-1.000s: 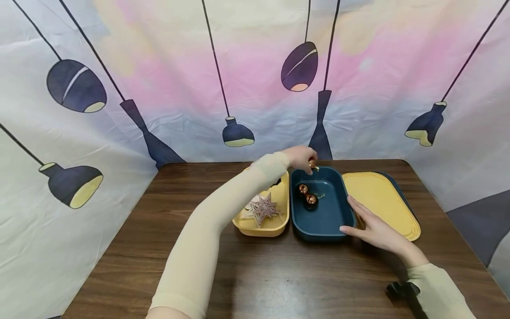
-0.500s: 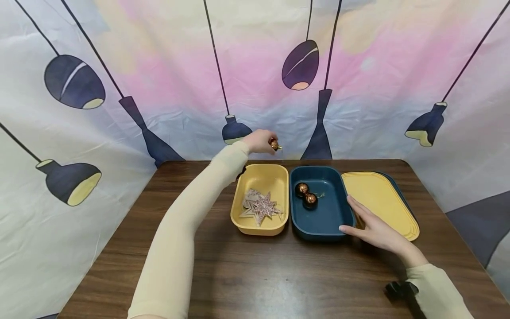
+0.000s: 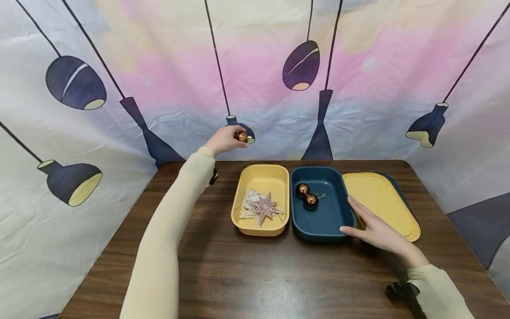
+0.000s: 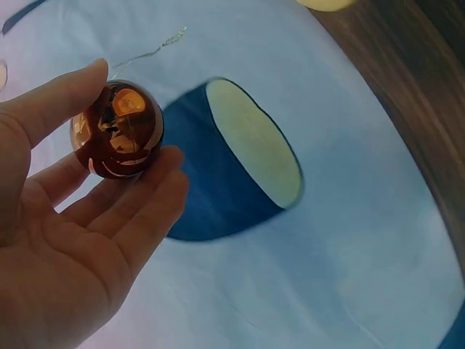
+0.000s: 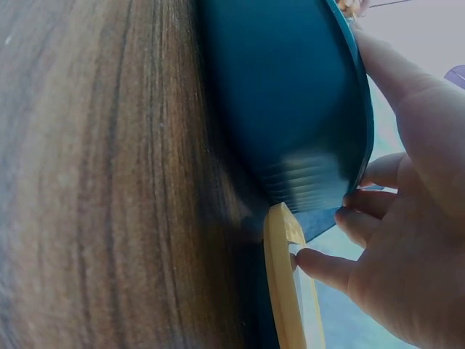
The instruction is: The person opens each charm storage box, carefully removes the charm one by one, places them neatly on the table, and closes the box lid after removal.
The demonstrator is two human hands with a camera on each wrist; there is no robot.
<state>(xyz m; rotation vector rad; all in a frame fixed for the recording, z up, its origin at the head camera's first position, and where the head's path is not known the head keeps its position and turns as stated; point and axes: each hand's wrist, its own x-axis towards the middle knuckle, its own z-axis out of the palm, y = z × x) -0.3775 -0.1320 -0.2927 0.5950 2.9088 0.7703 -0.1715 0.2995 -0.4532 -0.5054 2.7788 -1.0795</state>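
A shiny copper Christmas bauble (image 3: 241, 136) with a thin gold string is held up by my left hand (image 3: 224, 140), above the table's back edge. In the left wrist view, thumb and fingers grip the bauble (image 4: 120, 138) from both sides. My right hand (image 3: 374, 229) rests with fairly straight fingers against the right side of a dark blue box (image 3: 323, 219). Inside that box lie two copper baubles (image 3: 311, 200). In the right wrist view, the right hand's (image 5: 429, 211) thumb and some fingers touch the box's wall (image 5: 290, 94).
Left of the blue box stands a yellow box (image 3: 263, 177) with glittery star ornaments (image 3: 264, 208). On the right lies a yellow lid (image 3: 372, 190), over a dark blue lid (image 3: 392, 179). The brown table (image 3: 255, 274) ends at a printed cloth (image 3: 179, 88) behind.
My left hand carries the bauble from above the blue box leftward and up, past the yellow box. The right hand stays in place at the blue box.
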